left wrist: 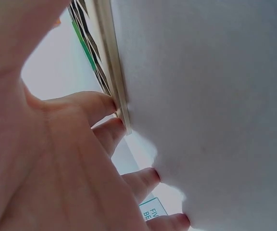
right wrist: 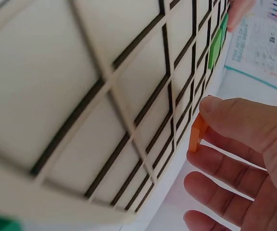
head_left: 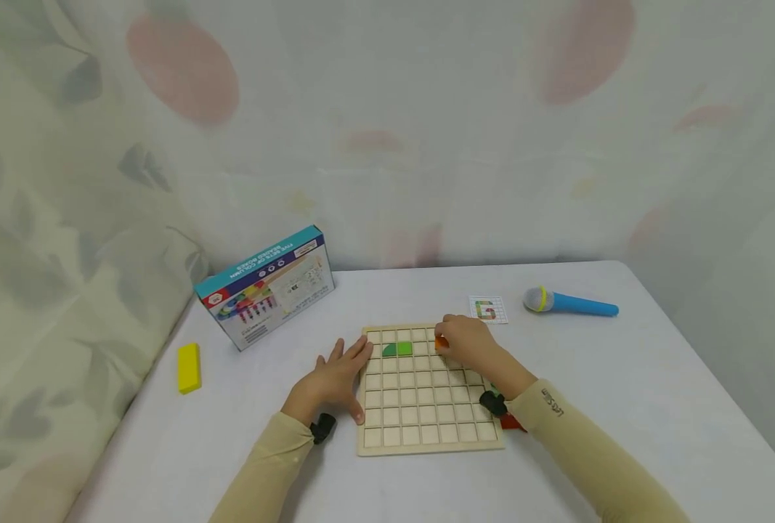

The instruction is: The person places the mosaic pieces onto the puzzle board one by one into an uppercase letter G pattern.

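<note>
Here's the right hand (head_left: 468, 343), pinching an orange tile (right wrist: 197, 134) between thumb and forefinger, right over the far part of the gridded wooden board (head_left: 433, 450); whether the tile touches the grid, I can't tell. Over on the left, the left hand (head_left: 336, 379) is spread wide, grasping nothing, its thumb and forefinger at the board's left edge. Two pieces sit in the far rows, left of the orange one: a dark green curved tile (head_left: 390, 350) and, right beside it, a light green square (head_left: 404, 349). Just past the right hand lies a pattern card (head_left: 488, 309), a blue microphone (head_left: 583, 304) to its right. Far left, a cardboard box (head_left: 269, 287) stands; nearer, a yellow block (head_left: 189, 367).
</note>
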`<state>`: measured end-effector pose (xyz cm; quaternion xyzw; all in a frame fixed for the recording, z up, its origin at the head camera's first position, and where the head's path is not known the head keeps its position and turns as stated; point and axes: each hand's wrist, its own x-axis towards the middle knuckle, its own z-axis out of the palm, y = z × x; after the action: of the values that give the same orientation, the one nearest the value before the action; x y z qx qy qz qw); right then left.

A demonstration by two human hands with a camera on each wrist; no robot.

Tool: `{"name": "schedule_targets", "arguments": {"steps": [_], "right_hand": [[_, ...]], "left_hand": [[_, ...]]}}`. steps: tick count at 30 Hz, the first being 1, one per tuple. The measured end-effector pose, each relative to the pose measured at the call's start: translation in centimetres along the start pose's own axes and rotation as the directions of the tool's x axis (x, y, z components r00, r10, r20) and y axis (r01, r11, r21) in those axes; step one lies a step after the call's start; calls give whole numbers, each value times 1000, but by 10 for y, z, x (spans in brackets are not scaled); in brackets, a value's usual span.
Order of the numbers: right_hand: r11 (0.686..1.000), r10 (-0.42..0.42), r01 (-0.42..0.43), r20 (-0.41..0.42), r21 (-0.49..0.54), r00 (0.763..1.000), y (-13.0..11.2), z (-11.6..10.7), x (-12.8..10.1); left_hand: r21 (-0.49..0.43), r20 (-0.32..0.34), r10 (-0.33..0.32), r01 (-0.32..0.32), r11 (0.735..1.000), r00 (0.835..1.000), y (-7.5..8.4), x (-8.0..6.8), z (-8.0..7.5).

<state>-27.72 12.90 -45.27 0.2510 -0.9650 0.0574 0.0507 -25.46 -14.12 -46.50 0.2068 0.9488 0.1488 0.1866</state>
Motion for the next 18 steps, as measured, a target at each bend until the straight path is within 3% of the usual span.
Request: {"name": "schedule_targets", "arguments": {"steps": [18], "right_hand": [[997,-38,35,43,67,998,-25,13,25]], "left_hand": [[13,-5,-10,10,1000,1000,1,1,0]]}}
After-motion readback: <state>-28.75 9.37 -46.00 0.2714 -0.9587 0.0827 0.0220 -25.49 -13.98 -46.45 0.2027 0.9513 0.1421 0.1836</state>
